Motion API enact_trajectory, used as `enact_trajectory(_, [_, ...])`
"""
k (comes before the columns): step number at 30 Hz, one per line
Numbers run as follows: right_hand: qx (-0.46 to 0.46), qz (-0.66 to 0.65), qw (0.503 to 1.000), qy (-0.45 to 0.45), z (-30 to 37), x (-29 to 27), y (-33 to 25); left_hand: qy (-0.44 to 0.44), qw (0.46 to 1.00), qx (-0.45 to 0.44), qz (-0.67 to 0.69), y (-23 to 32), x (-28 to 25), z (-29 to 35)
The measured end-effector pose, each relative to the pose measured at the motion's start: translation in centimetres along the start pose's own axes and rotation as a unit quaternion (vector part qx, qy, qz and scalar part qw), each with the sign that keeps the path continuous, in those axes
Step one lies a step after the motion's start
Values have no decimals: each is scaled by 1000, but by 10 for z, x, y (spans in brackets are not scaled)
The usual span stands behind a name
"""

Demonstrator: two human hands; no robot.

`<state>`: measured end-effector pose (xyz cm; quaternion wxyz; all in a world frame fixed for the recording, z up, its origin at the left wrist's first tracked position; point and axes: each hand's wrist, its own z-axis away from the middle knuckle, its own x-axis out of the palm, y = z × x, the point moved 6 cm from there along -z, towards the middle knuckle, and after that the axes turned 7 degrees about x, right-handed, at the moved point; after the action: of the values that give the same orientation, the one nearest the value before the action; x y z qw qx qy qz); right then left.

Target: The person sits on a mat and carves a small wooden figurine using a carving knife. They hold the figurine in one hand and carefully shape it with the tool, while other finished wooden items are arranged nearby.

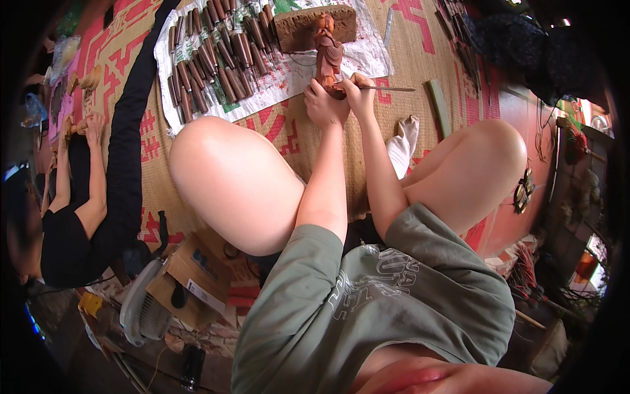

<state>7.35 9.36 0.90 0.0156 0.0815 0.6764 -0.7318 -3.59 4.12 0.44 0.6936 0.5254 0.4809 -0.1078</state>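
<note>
Item one: a reddish-brown carved figurine [329, 54], a robed form, upright with a slight lean, above the near edge of a white sheet [279, 102]. My left hand [324, 105] is closed about its lower end, fingers wrapped around the base. Item two: a slim dark tool [392, 88], held in my right hand [359, 96], fingers curled tight on it just beside the base, its tapered length pointing out to the right; whether its other end touches the wood I cannot tell. Item three: a brown block [293, 31] with a rough face, directly behind the figurine. Item four: many wooden-handled tools [226, 54], laid in rows on the sheet, left of the block. Item five: a grey-green bar [438, 108], lying on the patterned mat [262, 134] to the right, near a white sock [403, 143] on a foot.
</note>
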Motion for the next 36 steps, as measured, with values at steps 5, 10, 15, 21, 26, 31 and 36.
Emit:
enact_trajectory(5, [65, -70, 995, 22, 3, 0, 9, 13, 1000, 5, -14, 2, 1, 0])
enact_trajectory(10, [13, 45, 998, 39, 2, -2, 6, 6, 1000, 0, 7, 0, 5, 0])
enact_trajectory(15, [32, 25, 999, -24, -2, -1, 8, -5, 1000, -12, 12, 0, -2, -2])
enact_trajectory(21, [104, -159, 982, 12, 0, 3, 22, -15, 1000, -13, 6, 3, -2, -2])
enact_trajectory(26, [38, -52, 998, -11, 1, 3, 18, -19, 1000, -21, 11, 0, -2, -1])
enact_trajectory(31, [43, -96, 994, -14, 4, 1, 17, -6, 1000, -9, 7, 3, -2, 0])
enact_trajectory(36, [37, -78, 996, 20, 1, 0, 16, -26, 999, -32, 10, 1, 2, -3])
